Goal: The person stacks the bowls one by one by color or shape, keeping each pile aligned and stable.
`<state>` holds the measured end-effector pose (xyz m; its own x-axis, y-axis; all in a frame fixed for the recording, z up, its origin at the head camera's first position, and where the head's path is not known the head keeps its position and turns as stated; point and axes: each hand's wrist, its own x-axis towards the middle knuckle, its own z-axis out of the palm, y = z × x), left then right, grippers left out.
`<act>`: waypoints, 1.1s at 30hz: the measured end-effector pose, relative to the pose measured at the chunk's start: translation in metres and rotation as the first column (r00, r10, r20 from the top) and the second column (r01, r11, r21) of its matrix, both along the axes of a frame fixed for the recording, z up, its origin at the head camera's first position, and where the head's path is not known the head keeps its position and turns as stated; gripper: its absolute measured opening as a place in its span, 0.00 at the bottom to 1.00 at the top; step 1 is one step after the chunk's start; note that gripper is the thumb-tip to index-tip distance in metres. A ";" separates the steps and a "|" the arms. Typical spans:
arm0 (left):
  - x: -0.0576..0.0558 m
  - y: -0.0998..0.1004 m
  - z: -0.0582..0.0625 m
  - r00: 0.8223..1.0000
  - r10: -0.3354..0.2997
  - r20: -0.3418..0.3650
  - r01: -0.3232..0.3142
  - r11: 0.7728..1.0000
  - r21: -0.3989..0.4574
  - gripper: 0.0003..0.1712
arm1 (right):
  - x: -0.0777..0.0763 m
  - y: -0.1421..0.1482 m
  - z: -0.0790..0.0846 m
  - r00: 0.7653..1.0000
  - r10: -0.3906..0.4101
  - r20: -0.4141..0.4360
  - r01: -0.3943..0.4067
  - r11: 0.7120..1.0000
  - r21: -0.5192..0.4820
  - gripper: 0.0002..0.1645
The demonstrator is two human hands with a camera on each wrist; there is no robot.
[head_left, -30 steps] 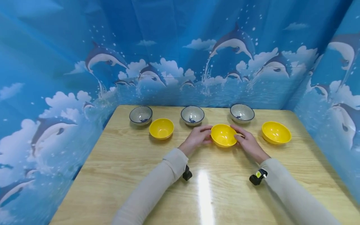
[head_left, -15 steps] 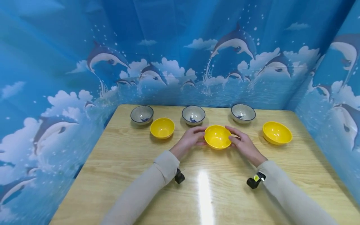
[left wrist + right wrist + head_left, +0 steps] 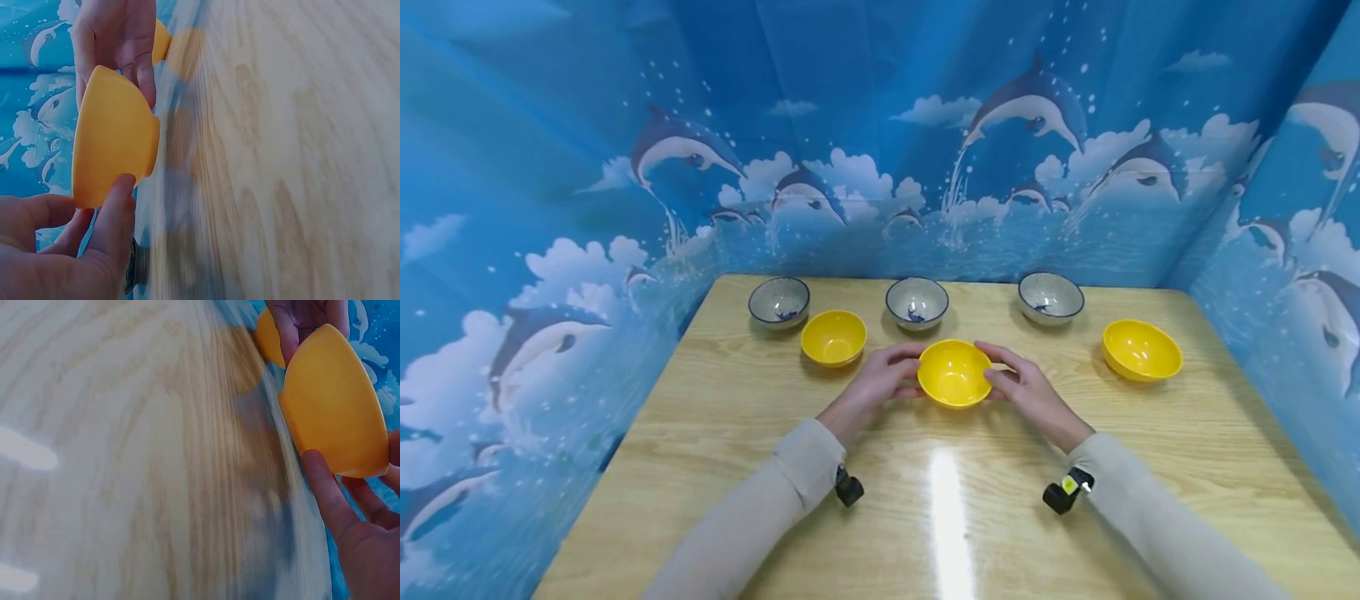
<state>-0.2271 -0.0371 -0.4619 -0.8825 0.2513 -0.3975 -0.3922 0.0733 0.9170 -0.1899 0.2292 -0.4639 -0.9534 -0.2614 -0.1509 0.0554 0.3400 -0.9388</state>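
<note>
The held yellow bowl point(image 3: 955, 375) sits b/w left hand point(image 3: 876, 383) and right hand point(image 3: 1022, 387), fingers point(image 3: 117, 209) of both curled on its sides, holding it. In the head view its foot and some fingertips are hidden; contact w/ the surface point(image 3: 715, 467) is hard to judge. Both sleeves point(image 3: 752, 508) run off the bottom of the head view, as does the surface.

Back edge of surface runs just behind three blue-rimmed bowls point(image 3: 917, 302), along the dolphin backdrop point(image 3: 850, 208). Bare wood stretches from the held bowl toward the wearer. The left yellow bowl point(image 3: 833, 338) is near the left hand; right yellow bowl point(image 3: 1142, 351) is well apart, near the R edge.

Head view gives the glossy inside; wrist views give outer wall + foot — plus a yellow shape point(image 3: 269, 339), partly hidden, ID unclear.
</note>
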 end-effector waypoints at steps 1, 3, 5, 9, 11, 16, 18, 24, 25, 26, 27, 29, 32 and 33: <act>0.001 -0.002 0.000 1.000 0.002 0.004 -0.002 1.000 -0.006 0.19 | 0.001 -0.002 -0.001 1.000 0.002 0.003 -0.002 1.000 -0.007 0.34; 0.004 -0.007 0.000 1.000 0.007 0.010 -0.007 1.000 -0.016 0.19 | 0.002 -0.007 -0.003 1.000 0.012 0.003 -0.012 1.000 -0.019 0.34; 0.006 -0.012 0.001 1.000 0.008 0.009 -0.008 1.000 -0.023 0.18 | 0.004 -0.010 -0.004 1.000 0.020 0.002 -0.020 0.999 -0.033 0.35; 0.012 -0.021 0.001 1.000 0.010 0.004 -0.010 0.999 -0.038 0.18 | 0.008 -0.017 -0.006 0.999 0.035 -0.003 -0.036 0.997 -0.062 0.35; 0.014 -0.025 0.000 1.000 0.012 0.002 -0.012 0.999 -0.044 0.18 | 0.009 -0.021 -0.007 0.999 0.042 -0.006 -0.042 0.996 -0.074 0.35; 0.021 -0.037 0.000 1.000 0.017 -0.006 -0.017 0.999 -0.050 0.18 | 0.014 -0.031 -0.008 0.998 0.065 -0.017 -0.066 0.994 -0.092 0.34; 0.023 -0.041 0.000 1.000 0.012 -0.010 -0.013 0.999 -0.053 0.18 | 0.016 -0.034 -0.008 0.997 0.080 -0.020 -0.081 0.992 -0.098 0.34; 0.030 -0.055 -0.001 1.000 0.013 -0.015 -0.015 0.997 -0.077 0.18 | 0.023 -0.047 -0.009 0.994 0.108 -0.016 -0.109 0.987 -0.122 0.35; 0.030 -0.057 -0.001 1.000 0.017 -0.014 -0.018 0.996 -0.083 0.18 | 0.023 -0.049 -0.009 0.994 0.111 -0.015 -0.112 0.986 -0.125 0.35; 0.031 -0.059 -0.002 1.000 0.019 -0.013 -0.021 0.996 -0.090 0.18 | 0.024 -0.051 -0.009 0.993 0.114 -0.016 -0.115 0.985 -0.128 0.35; 0.032 -0.061 -0.002 1.000 0.021 -0.014 -0.022 0.995 -0.095 0.18 | 0.025 -0.053 -0.010 0.993 0.117 -0.017 -0.119 0.984 -0.132 0.35; 0.034 -0.065 -0.002 1.000 0.025 -0.016 -0.026 0.994 -0.103 0.19 | 0.027 -0.056 -0.011 0.992 0.121 -0.020 -0.123 0.983 -0.134 0.34; 0.036 -0.070 -0.003 1.000 0.029 -0.011 -0.030 0.994 -0.109 0.20 | 0.031 -0.062 -0.012 0.991 0.132 -0.023 -0.134 0.981 -0.142 0.34; 0.037 -0.073 -0.003 1.000 0.028 -0.014 -0.030 0.993 -0.115 0.20 | 0.032 -0.063 -0.013 0.990 0.136 -0.023 -0.138 0.979 -0.148 0.34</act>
<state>-0.1898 -0.1097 -0.4646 -0.8937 0.1786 -0.4116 -0.3846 0.1675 0.9078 -0.1583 0.1657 -0.4767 -0.9085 -0.4084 -0.0890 0.0060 0.2001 -0.9798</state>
